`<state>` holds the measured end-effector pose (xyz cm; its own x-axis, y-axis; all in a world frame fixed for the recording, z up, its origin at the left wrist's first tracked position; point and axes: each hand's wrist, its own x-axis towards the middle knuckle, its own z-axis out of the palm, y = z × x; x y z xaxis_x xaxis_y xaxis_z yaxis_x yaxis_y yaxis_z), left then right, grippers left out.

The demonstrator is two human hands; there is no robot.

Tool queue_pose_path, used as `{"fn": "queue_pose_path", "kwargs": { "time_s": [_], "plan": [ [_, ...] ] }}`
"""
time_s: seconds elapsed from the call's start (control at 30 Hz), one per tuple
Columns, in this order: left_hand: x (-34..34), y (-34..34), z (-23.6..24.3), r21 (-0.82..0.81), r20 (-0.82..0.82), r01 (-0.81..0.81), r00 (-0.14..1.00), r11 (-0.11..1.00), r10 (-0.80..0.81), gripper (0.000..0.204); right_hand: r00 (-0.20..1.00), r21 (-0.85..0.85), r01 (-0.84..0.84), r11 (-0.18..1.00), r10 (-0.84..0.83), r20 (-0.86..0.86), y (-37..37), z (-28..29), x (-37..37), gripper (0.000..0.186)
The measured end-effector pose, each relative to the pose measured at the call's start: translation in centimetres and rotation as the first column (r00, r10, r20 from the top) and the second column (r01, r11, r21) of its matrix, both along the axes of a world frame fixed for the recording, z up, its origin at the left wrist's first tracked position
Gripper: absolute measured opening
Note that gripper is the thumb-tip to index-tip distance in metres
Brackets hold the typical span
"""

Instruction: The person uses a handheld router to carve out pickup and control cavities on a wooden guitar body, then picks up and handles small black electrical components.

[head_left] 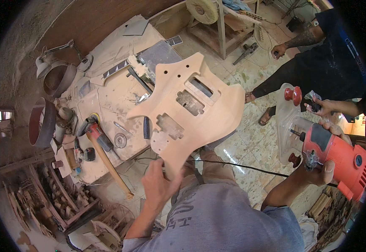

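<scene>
A pale, unfinished wooden electric guitar body [227, 107] with several routed cavities and drilled holes fills the middle, tilted in front of me. My left hand [155, 183] grips its narrow lower end, with some fingers hidden behind the wood. Off to the right, my right hand [322, 173] is wrapped around a red handheld router [338, 161]. The router lies sideways, its bit toward the guitar body but well apart from it. A clear base plate [283, 122] with dark red knobs sits on the router's front.
A dusty workbench [107, 101] at left bears an angle grinder [99, 136], a cordless tool [84, 153], a desk lamp [44, 67] and abrasive rings [42, 122]. A black cable [246, 167] crosses before me. A co-worker [338, 54] stands at right, one hand [326, 106] near the router.
</scene>
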<state>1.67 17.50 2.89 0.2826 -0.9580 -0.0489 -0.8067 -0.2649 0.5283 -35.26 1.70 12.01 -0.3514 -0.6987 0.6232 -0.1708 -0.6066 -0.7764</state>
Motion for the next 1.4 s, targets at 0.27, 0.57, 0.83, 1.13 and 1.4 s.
{"fn": "queue_pose_path", "kwargs": {
  "time_s": [0.27,0.57,0.83,1.13,1.4],
  "plan": [
    [-3.6,0.8,0.0,-0.016,-0.247,0.068,0.966,0.998,-0.070,0.070,0.994,-0.014,-0.027,1.000,0.025,-0.108,-0.1,0.7,1.2,0.077],
    [-5.5,-0.6,-0.8,-0.127,-0.422,0.253,0.861,0.959,-0.283,0.054,0.995,-0.062,-0.023,0.998,0.017,-0.094,0.1,1.5,3.6,0.076],
    [3.2,-6.8,1.7,-0.327,-0.320,0.090,0.926,0.941,-0.200,0.034,0.997,-0.057,-0.069,0.996,0.067,-0.032,0.0,2.1,5.0,0.070],
    [7.5,-21.3,-4.6,-0.433,0.021,0.257,0.961,0.864,-0.276,0.073,0.983,-0.033,-0.182,0.983,0.182,-0.004,-0.9,3.5,8.3,0.062],
    [5.6,-19.4,-3.4,-0.372,0.074,0.151,0.988,0.916,-0.133,0.059,0.962,-0.068,-0.263,0.962,0.267,0.049,-3.9,4.2,11.7,0.062]
  ]
}}
